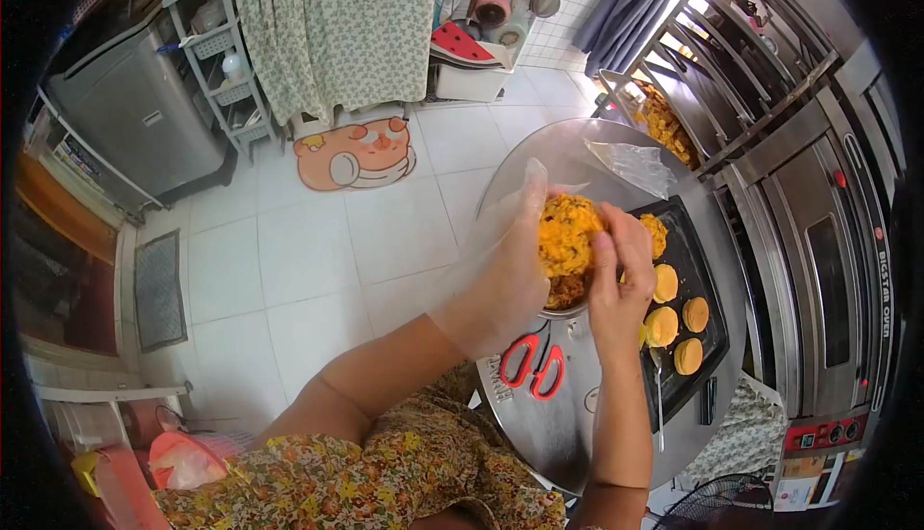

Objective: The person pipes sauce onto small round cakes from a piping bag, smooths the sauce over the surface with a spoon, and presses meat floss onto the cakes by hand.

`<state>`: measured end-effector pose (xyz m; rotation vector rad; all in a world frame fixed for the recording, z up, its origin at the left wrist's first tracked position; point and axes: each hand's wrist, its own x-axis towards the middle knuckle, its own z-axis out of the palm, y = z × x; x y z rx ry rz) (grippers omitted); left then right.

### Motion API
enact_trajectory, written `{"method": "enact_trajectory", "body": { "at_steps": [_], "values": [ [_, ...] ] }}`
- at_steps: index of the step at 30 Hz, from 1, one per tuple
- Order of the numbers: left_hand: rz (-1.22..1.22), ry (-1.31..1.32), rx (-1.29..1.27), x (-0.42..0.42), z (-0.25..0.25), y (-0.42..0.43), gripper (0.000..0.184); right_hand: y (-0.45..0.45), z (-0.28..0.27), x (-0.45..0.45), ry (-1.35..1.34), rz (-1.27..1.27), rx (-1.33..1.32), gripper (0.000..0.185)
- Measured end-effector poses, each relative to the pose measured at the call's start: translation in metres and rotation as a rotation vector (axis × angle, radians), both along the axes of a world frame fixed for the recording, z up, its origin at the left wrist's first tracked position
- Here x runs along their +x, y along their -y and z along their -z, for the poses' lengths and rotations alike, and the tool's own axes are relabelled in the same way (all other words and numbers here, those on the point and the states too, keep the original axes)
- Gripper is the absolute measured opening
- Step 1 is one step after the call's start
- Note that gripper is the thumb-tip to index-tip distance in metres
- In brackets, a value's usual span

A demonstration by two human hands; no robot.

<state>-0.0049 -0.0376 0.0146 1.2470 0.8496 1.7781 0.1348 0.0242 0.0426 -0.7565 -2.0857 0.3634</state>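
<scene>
A floss-coated cake (568,227), orange with dark flecks, is held up between both hands over the round metal table. My left hand (515,270), in a clear plastic glove, is curved around its left side. The bare fingers of my right hand (624,275) press on its right side. Just below is a bowl (570,312) with browner shreds in it, partly hidden by my hands. A black baking tray (707,260) lies to the right, carrying several small round yellow cakes (662,326) and another orange-coated cake (654,233).
Red-handled scissors (532,366) lie on the steel table (568,439) near my body. A spoon (658,386) rests at the tray's near-left edge. A clear plastic bag (635,166) is at the table's far side. An oven (828,270) and a tray rack (722,58) stand on the right.
</scene>
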Motion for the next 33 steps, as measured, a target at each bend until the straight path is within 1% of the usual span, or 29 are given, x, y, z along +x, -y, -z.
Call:
{"method": "enact_trajectory", "body": {
  "at_steps": [2, 3, 4, 6, 7, 8, 10, 11, 14, 17, 20, 23, 24, 27, 29, 31, 33],
  "values": [
    [0.09, 0.181, -0.111, 0.005, 0.0, -0.006, 0.055, 0.0, -0.001, 0.001, -0.009, -0.026, -0.029, 0.045],
    [0.133, 0.229, -0.103, 0.004, 0.0, -0.009, 0.052, 0.001, -0.002, 0.001, -0.012, -0.042, -0.043, 0.049],
    [0.178, 0.277, -0.096, 0.002, 0.0, -0.012, 0.05, 0.004, -0.002, 0.001, 0.036, -0.052, -0.051, 0.063],
    [0.148, 0.228, -0.045, 0.004, -0.001, -0.01, 0.047, 0.001, 0.001, 0.003, 0.13, -0.052, 0.012, 0.071],
    [0.07, 0.132, 0.001, 0.008, -0.004, -0.005, 0.046, -0.002, 0.003, 0.005, 0.177, -0.05, 0.043, 0.074],
    [-0.008, 0.035, 0.049, 0.009, -0.009, -0.001, 0.046, -0.006, 0.005, 0.008, 0.146, -0.049, -0.027, 0.076],
    [0.226, 0.271, -0.067, 0.003, -0.021, 0.001, 0.047, -0.014, 0.006, 0.012, 0.086, -0.051, -0.17, 0.079],
    [0.342, 0.389, -0.124, 0.0, -0.027, 0.002, 0.047, -0.015, 0.003, 0.012, -0.018, -0.079, -0.304, 0.08],
    [0.486, 0.606, -0.115, -0.001, -0.035, 0.005, 0.048, -0.02, -0.007, 0.012, -0.33, -0.175, -0.678, 0.084],
    [0.318, 0.318, -0.028, -0.001, -0.022, 0.006, 0.051, -0.025, -0.006, 0.017, -0.556, -0.287, -0.866, 0.088],
    [0.043, 0.12, -0.004, 0.007, -0.009, 0.004, 0.059, -0.021, -0.003, 0.014, -0.566, -0.415, -0.835, 0.092],
    [-0.016, -0.084, -0.009, 0.007, -0.004, -0.003, 0.071, -0.006, -0.008, 0.006, -0.183, -0.319, -0.609, 0.093],
    [-0.012, -0.067, 0.007, 0.008, 0.002, -0.005, 0.072, -0.008, -0.007, 0.01, 0.014, -0.197, -0.372, 0.092],
    [-0.018, 0.003, 0.043, 0.013, 0.018, -0.012, 0.076, -0.009, -0.02, 0.024, -0.072, -0.203, -0.327, 0.088],
    [-0.051, 0.071, 0.037, 0.017, 0.02, -0.012, 0.077, -0.01, -0.021, 0.034, -0.232, -0.182, -0.384, 0.077],
    [-0.043, 0.04, 0.092, 0.016, 0.013, -0.01, 0.074, -0.011, -0.014, 0.039, -0.327, -0.141, -0.431, 0.066],
    [-0.042, 0.024, 0.104, 0.015, 0.011, -0.012, 0.07, -0.008, -0.003, 0.036, -0.219, -0.116, -0.334, 0.058]
  ]
}}
